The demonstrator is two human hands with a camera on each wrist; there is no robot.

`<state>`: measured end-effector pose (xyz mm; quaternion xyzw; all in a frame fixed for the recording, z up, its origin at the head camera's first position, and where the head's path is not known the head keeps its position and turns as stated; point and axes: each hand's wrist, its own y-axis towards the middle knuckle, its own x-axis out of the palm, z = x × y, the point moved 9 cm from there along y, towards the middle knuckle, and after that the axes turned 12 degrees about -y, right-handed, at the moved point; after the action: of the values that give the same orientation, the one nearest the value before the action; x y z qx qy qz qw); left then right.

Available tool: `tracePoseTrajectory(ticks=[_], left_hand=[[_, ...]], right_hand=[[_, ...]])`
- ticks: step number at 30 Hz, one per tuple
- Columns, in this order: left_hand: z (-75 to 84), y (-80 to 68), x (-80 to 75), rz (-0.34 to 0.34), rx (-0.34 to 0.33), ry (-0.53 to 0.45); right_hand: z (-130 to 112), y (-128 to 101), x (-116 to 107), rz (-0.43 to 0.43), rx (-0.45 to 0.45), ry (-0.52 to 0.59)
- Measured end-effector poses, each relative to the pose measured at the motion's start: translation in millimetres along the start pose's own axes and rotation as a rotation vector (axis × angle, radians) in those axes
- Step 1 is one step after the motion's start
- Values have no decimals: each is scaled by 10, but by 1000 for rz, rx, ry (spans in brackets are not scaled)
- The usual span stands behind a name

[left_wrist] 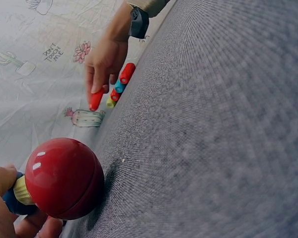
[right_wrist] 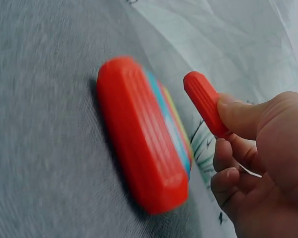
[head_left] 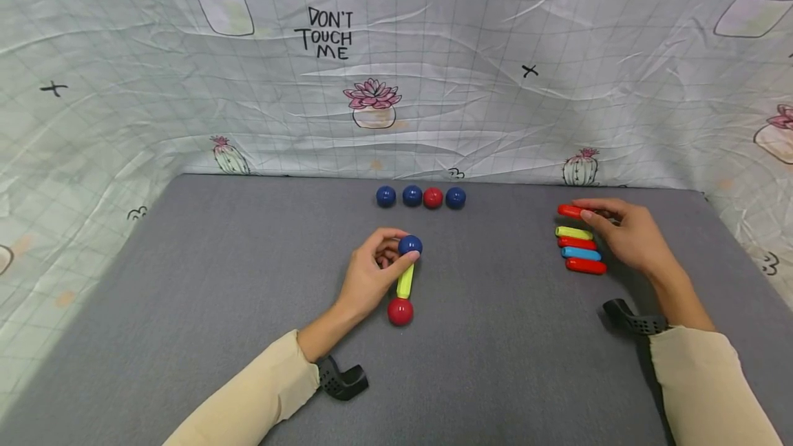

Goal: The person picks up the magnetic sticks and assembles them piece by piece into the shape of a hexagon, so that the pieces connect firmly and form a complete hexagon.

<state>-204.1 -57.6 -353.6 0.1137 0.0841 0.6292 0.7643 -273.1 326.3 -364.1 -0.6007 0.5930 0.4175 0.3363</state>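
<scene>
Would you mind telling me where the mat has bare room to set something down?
Bare: the mat's left half, and the strip between the left hand and the sticks. Crowded: back edge by the four balls.

Four balls [head_left: 420,197] lay in row at mat [head_left: 248,260] rear; ball-rod piece [head_left: 404,282] sat centre, before row; rod stack [head_left: 579,248] lay right.

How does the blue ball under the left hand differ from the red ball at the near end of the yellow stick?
The blue ball is blue and sits at the far end of the yellow stick; the red ball is red and sits at the near end. The left hand holds the blue ball with its fingertips, while the red ball is untouched. Both are glossy, look about the same size, and rest on the grey mat.
</scene>
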Motion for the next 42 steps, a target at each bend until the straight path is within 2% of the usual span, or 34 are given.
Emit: tracePoseTrajectory(ticks=[6,12,24,35,42], left_hand=[[3,0,-1,1,-1,1],[-3,0,1,1,2,-1],[-7,-4,2,3,-8,-4],[31,-5,-4,8,1,11],[30,-1,-12,15,-4,18]], right_hand=[[-196,-8,-65,33,-20,10],[-432,-22,-65,57,-64,68],[-875,-27,104,15,-134,165],[-1467,39,274,-41,-319,301],[-1662,63,367,-72,-366,315]])
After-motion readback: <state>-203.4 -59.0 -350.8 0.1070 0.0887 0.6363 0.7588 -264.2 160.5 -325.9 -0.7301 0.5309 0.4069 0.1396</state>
